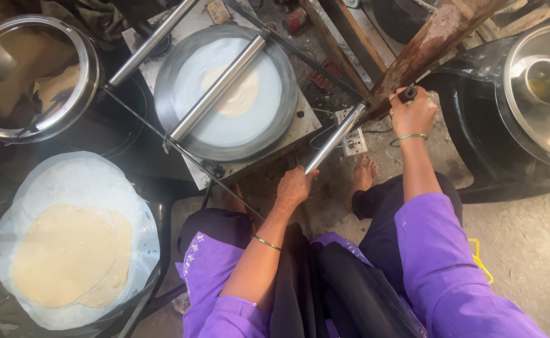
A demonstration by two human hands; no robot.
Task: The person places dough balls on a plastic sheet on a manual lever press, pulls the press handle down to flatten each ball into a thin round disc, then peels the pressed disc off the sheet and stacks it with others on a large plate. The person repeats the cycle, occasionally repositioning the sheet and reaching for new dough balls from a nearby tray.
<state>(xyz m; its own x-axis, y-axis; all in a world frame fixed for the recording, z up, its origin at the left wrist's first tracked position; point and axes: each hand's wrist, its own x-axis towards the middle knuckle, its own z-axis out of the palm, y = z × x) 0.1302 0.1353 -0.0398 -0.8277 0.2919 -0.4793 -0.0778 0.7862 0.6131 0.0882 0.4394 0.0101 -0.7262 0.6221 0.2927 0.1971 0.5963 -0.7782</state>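
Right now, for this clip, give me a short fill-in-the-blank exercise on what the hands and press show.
1. The right hand grips a dark ____ on the press frame.
2. The left hand holds the end of a ____ bar.
3. A disc of dough lies on the round ____ of the press.
4. The flattened rounds are stacked to the person's ____.

Missing words: handle; metal; plate; left
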